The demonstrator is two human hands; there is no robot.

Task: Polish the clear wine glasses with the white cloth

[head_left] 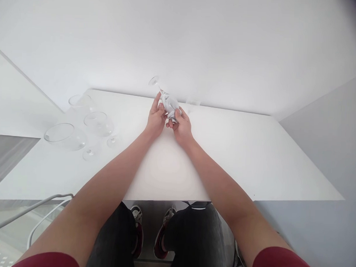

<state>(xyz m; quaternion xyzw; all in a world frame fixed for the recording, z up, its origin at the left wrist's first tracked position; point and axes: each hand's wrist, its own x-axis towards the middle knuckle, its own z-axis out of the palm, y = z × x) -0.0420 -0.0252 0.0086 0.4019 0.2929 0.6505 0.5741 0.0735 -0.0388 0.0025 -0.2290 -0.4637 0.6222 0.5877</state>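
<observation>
A clear wine glass [153, 80] is held tilted near the wall, its round foot pointing up and to the left. Crumpled white-grey material [169, 103], cloth or paper, covers its bowl. My left hand [156, 116] grips the glass from the left, fingers around the wrapped bowl and up by the stem. On the other side, my right hand [181, 125] presses its thumb on the wrapping close to the rim end, with its fingers curled underneath. The rim itself is hidden by the wrapping and fingers.
Several clear stemmed glasses, among them a large wine glass [65, 137] and a smaller one [99, 124], stand on the left of the white table [238, 159]. A faint transparent object [193, 103] is behind my right hand by the wall. A grey tube [32, 210] curves at lower left.
</observation>
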